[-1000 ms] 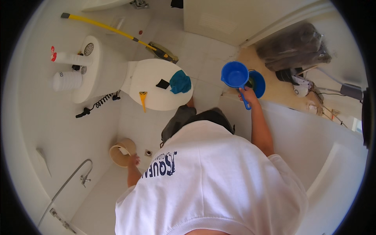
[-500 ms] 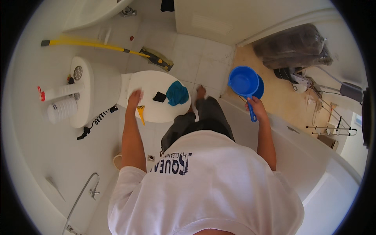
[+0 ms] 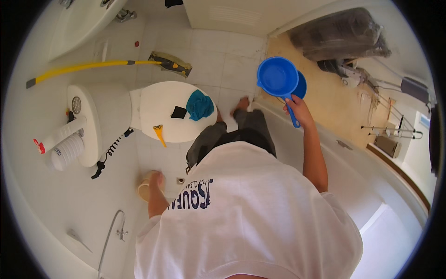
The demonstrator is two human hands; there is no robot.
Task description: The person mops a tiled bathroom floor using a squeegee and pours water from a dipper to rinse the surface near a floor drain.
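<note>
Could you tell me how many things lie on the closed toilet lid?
3: a teal cloth near the right edge, a small black square beside it, and a yellow-handled tool at the front edge.

The right hand (image 3: 299, 108), right of centre, is raised with fingers curled closed; the left hand (image 3: 155, 179) reaches down, lower left.

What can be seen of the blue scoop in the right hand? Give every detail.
The round blue plastic scoop with a straight handle looks like smooth, glossy plastic: a deep bowl and a flat handle running down from it. The bowl appears empty, its mouth facing the camera. The right hand has a grip on the handle, raising it above a second blue round container on the tan floor.
</note>
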